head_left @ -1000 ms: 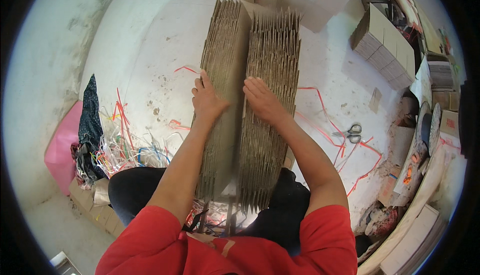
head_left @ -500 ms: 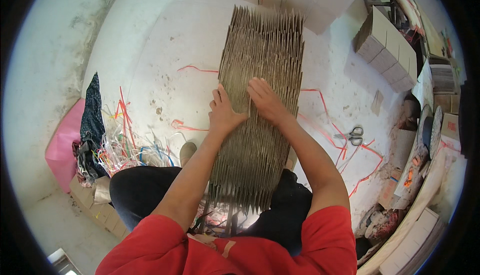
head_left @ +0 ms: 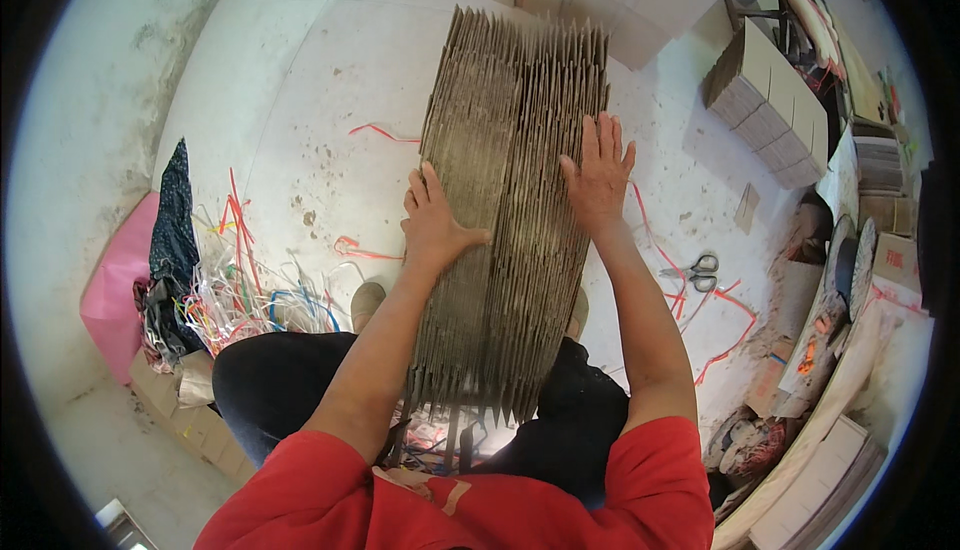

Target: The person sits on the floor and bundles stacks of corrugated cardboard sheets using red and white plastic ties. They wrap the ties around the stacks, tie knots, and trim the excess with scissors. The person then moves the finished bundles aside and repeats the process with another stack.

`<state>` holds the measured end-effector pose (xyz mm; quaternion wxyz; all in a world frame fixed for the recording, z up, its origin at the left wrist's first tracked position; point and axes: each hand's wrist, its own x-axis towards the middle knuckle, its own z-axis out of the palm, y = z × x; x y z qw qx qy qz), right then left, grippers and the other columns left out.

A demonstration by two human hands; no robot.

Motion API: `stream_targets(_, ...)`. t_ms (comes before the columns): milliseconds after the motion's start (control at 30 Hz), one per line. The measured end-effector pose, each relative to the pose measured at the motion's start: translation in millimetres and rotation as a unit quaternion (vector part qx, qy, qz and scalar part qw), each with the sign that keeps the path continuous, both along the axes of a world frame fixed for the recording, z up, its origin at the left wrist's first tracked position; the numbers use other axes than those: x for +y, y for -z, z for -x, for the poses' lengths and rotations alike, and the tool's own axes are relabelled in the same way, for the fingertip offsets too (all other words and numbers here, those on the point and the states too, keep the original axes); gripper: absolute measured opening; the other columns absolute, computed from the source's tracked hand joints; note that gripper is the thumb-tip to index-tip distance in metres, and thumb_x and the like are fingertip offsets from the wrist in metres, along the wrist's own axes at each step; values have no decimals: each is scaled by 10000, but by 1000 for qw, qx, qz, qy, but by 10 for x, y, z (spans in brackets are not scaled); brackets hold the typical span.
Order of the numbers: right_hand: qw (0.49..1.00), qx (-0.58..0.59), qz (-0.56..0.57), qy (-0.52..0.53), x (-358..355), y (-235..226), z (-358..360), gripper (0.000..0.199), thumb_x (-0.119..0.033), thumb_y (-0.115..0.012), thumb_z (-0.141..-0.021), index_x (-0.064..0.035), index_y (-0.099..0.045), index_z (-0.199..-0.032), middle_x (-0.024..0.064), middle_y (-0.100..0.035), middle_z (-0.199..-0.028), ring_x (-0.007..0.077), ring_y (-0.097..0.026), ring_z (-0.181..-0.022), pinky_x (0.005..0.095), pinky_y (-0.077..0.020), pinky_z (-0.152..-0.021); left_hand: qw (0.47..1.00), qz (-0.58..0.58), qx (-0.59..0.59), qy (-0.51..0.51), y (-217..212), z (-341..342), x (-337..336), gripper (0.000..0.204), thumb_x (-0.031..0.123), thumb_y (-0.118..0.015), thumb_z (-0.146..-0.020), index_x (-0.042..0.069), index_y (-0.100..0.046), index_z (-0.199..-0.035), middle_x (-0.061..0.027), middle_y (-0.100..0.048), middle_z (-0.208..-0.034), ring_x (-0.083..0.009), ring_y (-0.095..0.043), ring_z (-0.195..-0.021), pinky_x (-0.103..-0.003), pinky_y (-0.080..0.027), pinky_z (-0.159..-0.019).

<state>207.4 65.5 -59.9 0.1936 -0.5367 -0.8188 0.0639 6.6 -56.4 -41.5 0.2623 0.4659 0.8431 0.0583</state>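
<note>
A tall stack of thin brown cardboard sheets [head_left: 500, 290], standing edge-up and packed side by side, stretches away from me between my knees. A dark seam runs down it, splitting the sheets into two bunches. My left hand [head_left: 437, 225] lies over the left side of the stack, fingers spread at its left edge and thumb reaching across the top. On the opposite edge rests my right hand [head_left: 600, 180], with its fingers stretched out and thumb apart. Neither hand has closed around anything.
Scissors [head_left: 692, 272] and red strapping strips [head_left: 725, 350] lie on the floor to the right. At the left is a heap of loose plastic strips [head_left: 262, 300]. Bundled cardboard [head_left: 770, 100] stands far right, and large cartons [head_left: 600, 0] stand beyond the stack.
My right hand has moved from the middle of the stack to its right edge. My left hand shifted slightly left, and the stack has spread wider at its far left.
</note>
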Motion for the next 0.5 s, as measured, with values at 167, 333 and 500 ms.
stream_targets(167,993,-41,55,-100,-93,304,-156,633,-246,-556,-864,-76,-273,-1404,125,-207,-1486,275,-138,-1393,576,-163,-1064,1000,-14,-13,3,55,151,-14,1345,357,-868,-477,36,22,-1432,-221,-100,-1473,-400,-228,-1309,-562,-369,-944)
stream_targets(333,989,-16,98,-108,-108,301,-76,580,-210,-518,-880,-82,-288,-1397,126,-191,-1490,299,-131,-1391,576,-179,-1063,999,-25,-25,-5,28,200,-40,1340,353,-868,-476,40,13,-1436,-219,-106,-1476,-396,-229,-1309,-563,-361,-940)
stream_targets(500,989,-76,124,-32,-177,218,3,510,-195,-474,-899,-72,-325,-1371,142,-169,-1492,345,-127,-1381,614,-182,-1042,999,-25,-42,-9,13,211,-69,1350,350,-867,-481,58,33,-1443,-216,-94,-1484,-396,-223,-1314,-562,-342,-950)
